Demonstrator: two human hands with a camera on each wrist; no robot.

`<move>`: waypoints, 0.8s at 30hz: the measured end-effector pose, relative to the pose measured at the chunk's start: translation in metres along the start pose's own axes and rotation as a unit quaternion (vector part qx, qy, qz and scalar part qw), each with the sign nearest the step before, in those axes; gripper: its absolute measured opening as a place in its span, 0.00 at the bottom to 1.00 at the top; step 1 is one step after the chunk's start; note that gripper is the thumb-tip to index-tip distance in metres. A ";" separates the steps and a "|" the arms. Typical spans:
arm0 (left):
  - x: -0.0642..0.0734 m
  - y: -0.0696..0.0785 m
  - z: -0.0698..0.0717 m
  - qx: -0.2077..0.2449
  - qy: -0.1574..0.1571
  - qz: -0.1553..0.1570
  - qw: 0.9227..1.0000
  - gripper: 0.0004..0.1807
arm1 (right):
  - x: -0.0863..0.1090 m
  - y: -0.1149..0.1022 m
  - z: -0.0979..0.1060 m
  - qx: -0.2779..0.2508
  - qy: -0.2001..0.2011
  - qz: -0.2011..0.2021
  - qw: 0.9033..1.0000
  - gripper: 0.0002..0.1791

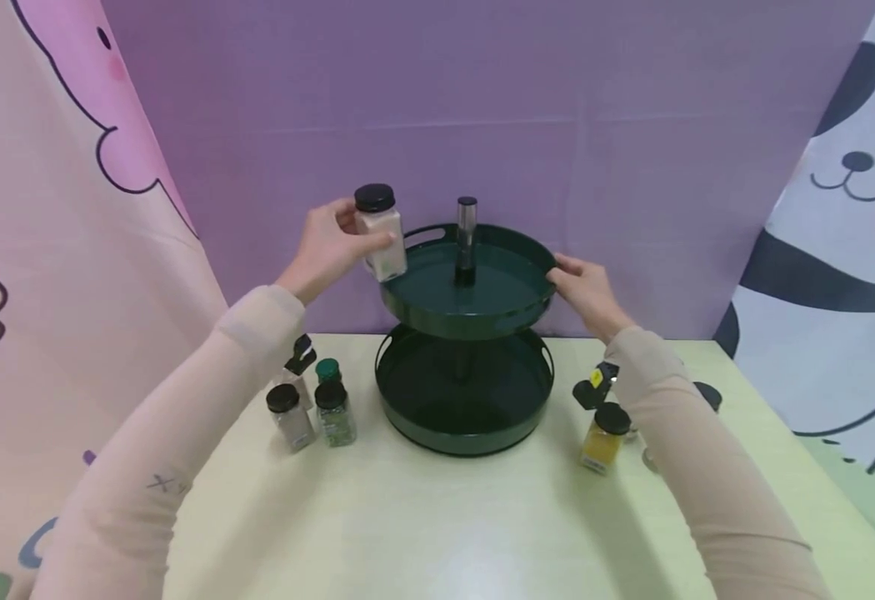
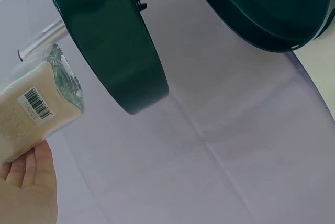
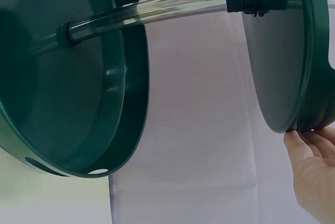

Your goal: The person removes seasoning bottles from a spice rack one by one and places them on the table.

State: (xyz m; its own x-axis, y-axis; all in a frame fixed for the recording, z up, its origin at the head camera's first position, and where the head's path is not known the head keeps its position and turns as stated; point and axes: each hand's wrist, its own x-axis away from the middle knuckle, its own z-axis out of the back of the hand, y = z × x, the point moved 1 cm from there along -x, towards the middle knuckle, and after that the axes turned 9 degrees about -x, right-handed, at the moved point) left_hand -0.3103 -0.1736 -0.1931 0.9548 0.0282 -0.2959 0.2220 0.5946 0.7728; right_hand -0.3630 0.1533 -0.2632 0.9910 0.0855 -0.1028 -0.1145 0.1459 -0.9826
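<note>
My left hand (image 1: 330, 247) grips a square clear spice jar (image 1: 382, 242) with a black lid and pale powder inside. The jar is held upright over the left rim of the upper tray (image 1: 475, 327) of a dark green two-tier stand. Its barcode label shows in the left wrist view, where the left fingers (image 2: 44, 166) are partly seen. At the right side of the same tray, my right hand (image 1: 586, 290) holds the rim, its fingers (image 3: 298, 148) against the outer wall. Below sits the lower tray (image 1: 463, 444), joined by a metal pole (image 3: 157, 9).
Left of the stand are a black-lidded jar of pale powder (image 1: 294, 427), a jar of green herbs (image 1: 336, 423) and a green-lidded jar (image 1: 328, 370). A yellow spice jar (image 1: 602, 446) stands on the right, with more jars partly hidden by the right sleeve. A purple cloth (image 1: 347, 100) hangs behind.
</note>
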 end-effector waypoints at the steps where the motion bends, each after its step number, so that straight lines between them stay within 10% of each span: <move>1: 0.002 0.000 0.000 0.003 -0.001 0.001 1.000 0.30 | 0.000 0.000 0.000 0.000 0.001 0.000 1.000 0.31; 24: 0.050 -0.028 0.015 -0.062 -0.033 -0.007 0.998 0.26 | 0.002 -0.003 0.003 -0.003 -0.002 -0.009 1.000 0.31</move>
State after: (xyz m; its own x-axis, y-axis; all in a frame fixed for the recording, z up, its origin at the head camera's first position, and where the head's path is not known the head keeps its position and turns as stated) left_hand -0.2655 -0.2010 -0.2210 0.9636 -0.0305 -0.2656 0.2127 0.6893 0.6925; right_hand -0.3607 0.1559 -0.2602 0.9926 0.0873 -0.0846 -0.0963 0.1410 -0.9853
